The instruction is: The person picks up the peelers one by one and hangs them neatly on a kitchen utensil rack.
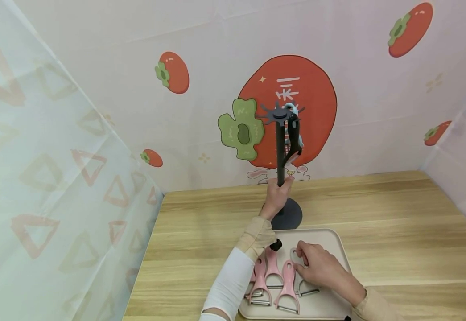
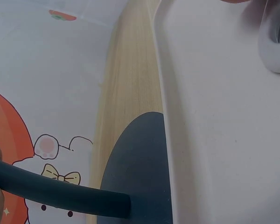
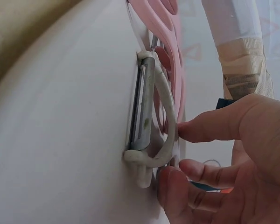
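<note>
My left hand (image 1: 276, 196) grips the dark pole (image 1: 280, 151) of an upright rack with a round base (image 1: 289, 216); the pole also crosses the left wrist view. My right hand (image 1: 322, 267) is over the tray, thumb and fingers spread beside a whitish Y-shaped peeler (image 3: 168, 109). Its thumb comes close to the peeler's head, and whether it touches is unclear. Several pink peelers (image 1: 287, 276) lie to the left on the tray. From the rack's top hang a black-handled peeler (image 1: 294, 133) and a light blue item (image 1: 291, 107), partly hidden.
A cream tray (image 1: 333, 240) sits on the wooden table (image 1: 397, 232), close against the rack's base. Behind stands a wall covering (image 1: 200, 133) with printed fruit, and another sheet (image 1: 68, 178) runs along the left. The rack's hooks (image 1: 274, 113) spread outward at the top.
</note>
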The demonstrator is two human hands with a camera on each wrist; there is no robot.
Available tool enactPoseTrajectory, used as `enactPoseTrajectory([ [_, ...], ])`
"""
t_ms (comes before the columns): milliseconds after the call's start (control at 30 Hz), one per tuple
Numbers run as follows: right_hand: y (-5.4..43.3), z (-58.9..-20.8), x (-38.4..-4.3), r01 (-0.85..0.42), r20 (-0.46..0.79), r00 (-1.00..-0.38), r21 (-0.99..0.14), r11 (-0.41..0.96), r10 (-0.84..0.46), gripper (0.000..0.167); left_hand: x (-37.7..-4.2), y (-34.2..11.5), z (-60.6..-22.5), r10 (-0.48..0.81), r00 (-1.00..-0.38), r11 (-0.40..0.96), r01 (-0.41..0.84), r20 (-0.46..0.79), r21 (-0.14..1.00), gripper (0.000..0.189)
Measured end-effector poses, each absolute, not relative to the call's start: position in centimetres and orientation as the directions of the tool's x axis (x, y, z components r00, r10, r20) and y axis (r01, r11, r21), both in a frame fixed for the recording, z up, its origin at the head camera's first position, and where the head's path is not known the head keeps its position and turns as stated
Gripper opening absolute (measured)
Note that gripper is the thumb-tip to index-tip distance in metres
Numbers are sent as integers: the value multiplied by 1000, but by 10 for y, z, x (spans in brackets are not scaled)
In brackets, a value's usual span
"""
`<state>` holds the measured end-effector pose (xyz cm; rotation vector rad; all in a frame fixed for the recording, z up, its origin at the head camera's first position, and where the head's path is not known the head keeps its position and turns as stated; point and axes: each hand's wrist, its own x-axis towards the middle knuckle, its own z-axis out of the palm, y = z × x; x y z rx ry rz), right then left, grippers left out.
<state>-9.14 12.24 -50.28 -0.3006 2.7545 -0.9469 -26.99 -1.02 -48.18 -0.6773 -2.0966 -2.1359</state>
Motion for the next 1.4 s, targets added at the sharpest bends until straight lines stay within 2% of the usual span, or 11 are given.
enactPoseTrajectory([
  [167, 120, -496, -89, -78, -178, -961, -565, 821, -214, 30, -271, -10, -482, 253, -897, -71, 356, 362, 932, 57],
  [400, 119, -491, -84, -93, -169, -964, -512, 854, -206, 36, -270, -10, -482, 257, -896, -71, 355, 361, 932, 56],
  [633, 120, -493, -83, -78, -186, -961, -526, 847, -204, 37, -270, -10, -483, 244, -898, -79, 358, 366, 930, 55],
  [900, 128, -480, -86, -86, -151, -968, -550, 830, -201, 33, -272, -9, -484, 239, -895, -71, 370, 376, 926, 57],
  [1000, 132, -470, -88, -136, -79, -973, -566, 813, -218, 33, -273, -9, -484, 234, -896, -69, 371, 376, 926, 57],
  [1133, 136, -454, -90, -259, 79, -961, -592, 763, -265, 33, -273, -9, -484, 234, -893, -68, 378, 384, 923, 57],
  [1400, 139, -418, -93, -354, 223, -935, -661, 662, -277, 29, -271, -9, -483, 232, -894, -51, 382, 383, 923, 57],
])
